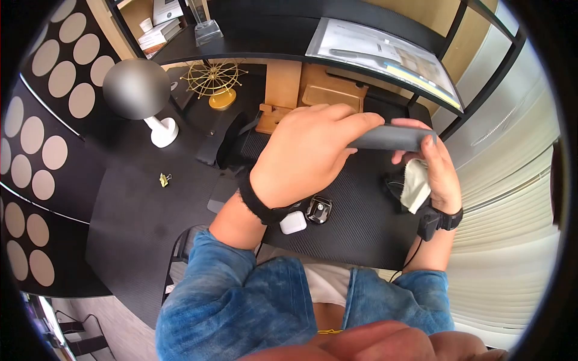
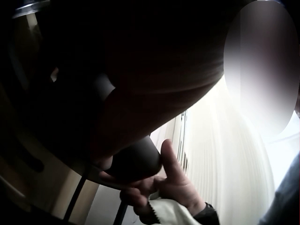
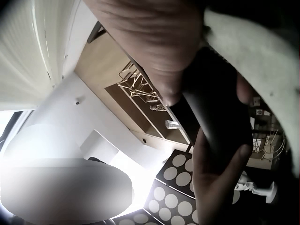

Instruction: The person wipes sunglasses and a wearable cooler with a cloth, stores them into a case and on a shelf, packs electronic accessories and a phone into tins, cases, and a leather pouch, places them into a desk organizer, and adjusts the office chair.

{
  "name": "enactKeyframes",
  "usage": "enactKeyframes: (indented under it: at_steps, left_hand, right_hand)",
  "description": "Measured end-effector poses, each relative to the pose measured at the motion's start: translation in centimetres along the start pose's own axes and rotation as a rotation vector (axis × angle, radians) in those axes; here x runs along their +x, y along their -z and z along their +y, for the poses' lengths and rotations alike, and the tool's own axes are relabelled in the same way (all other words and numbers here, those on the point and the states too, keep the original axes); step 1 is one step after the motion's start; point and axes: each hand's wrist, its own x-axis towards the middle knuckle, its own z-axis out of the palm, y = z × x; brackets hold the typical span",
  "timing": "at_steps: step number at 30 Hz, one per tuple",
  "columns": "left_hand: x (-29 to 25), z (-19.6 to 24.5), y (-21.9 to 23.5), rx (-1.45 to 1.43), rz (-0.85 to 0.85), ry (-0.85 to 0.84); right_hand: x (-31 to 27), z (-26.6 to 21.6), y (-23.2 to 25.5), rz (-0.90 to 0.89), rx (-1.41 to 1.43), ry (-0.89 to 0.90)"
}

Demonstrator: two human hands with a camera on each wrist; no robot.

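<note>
Above the desk (image 1: 355, 231), toward its right side, the left hand (image 1: 307, 147) grasps the near-left end of a dark grey case (image 1: 394, 139), held off the surface. The case is probably light and stiff-shelled, more likely to scuff than to break; its smooth skin could slip, so the ends, thumb opposite fingers, seem the surest hold. It looks long, narrow and dull-surfaced, with rounded edges and no visible markings. Farther right, the right hand (image 1: 444, 174) pinches the other end, while a whitish, limp cloth (image 1: 415, 188) hangs beside its palm.
</note>
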Motion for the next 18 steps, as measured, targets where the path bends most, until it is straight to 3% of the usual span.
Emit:
enactKeyframes:
  at_steps: [3,4,5,9,13,18]
  left_hand:
    - [0.2,-0.8,-0.1,-0.030,-0.019,-0.030]
    - [0.2,-1.2,-0.2,-0.185,-0.111,-0.024]
    - [0.2,-1.6,-0.3,-0.341,-0.202,-0.018]
    - [0.5,-2.8,-2.5,-0.523,-0.344,-0.005]
    - [0.5,-4.6,-3.1,-0.398,-0.334,0.073]
    - [0.3,-6.9,-2.3,-0.115,-0.178,0.221]
  right_hand:
    - [0.3,0.4,-0.2,0.099,0.065,-0.006]
    - [0.3,0.4,-0.2,0.132,0.086,0.008]
    - [0.3,0.3,-0.3,0.122,0.118,0.025]
    - [0.7,0.8,0.1,0.069,-0.040,0.078]
    - [1.8,1.9,-1.6,0.134,-0.053,0.042]
    - [2.6,5.2,-2.2,0.148,-0.185,-0.057]
